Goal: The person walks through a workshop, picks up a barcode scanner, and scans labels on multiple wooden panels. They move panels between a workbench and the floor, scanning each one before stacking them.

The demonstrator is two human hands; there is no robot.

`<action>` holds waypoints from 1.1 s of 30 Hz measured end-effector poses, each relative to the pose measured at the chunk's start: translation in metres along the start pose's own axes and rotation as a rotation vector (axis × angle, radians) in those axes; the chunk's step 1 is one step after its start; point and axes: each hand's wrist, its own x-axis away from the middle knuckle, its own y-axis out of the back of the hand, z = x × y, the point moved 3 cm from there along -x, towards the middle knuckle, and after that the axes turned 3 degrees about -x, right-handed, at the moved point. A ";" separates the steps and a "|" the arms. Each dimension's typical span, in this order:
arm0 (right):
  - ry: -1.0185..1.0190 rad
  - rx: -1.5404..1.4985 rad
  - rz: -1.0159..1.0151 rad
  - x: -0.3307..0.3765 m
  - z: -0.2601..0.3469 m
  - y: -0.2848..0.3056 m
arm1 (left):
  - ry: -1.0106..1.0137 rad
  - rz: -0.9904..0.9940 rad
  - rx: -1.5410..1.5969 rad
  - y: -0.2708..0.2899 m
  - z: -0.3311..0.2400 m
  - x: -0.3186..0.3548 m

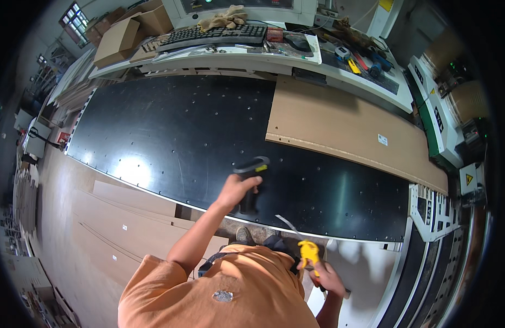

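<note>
My left hand (235,191) is closed around a black handheld barcode scanner (250,165) with a yellow mark on its head, held over the black table (170,131) dotted with small holes. Low on the right, my right hand (330,277) grips a yellow air blow gun (308,250). Its thin nozzle points up and left toward the table's near edge. On the far right of the table lies a brown board (340,117) with a small white label and holes along its near side. Neither hand touches that board.
Behind the table, a white desk carries a keyboard (211,38), work gloves (225,19), a mouse (297,42) and hand tools. Brown panels (132,227) stand at the near left. Machine parts (435,104) border the right side. Cardboard boxes (118,44) sit far left.
</note>
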 end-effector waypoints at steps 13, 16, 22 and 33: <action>0.374 -0.114 -0.282 0.008 -0.025 -0.058 | -0.044 -0.414 0.192 0.147 0.069 0.021; 0.335 -0.458 -0.903 0.010 -0.064 -0.038 | -0.082 -0.326 0.048 0.126 0.061 0.034; 0.589 -0.658 -1.819 0.048 -0.111 0.020 | -0.099 -0.220 -0.071 0.103 0.050 0.021; 0.545 -0.229 -1.432 0.019 -0.077 0.081 | -0.250 -0.145 -0.040 0.042 0.000 0.002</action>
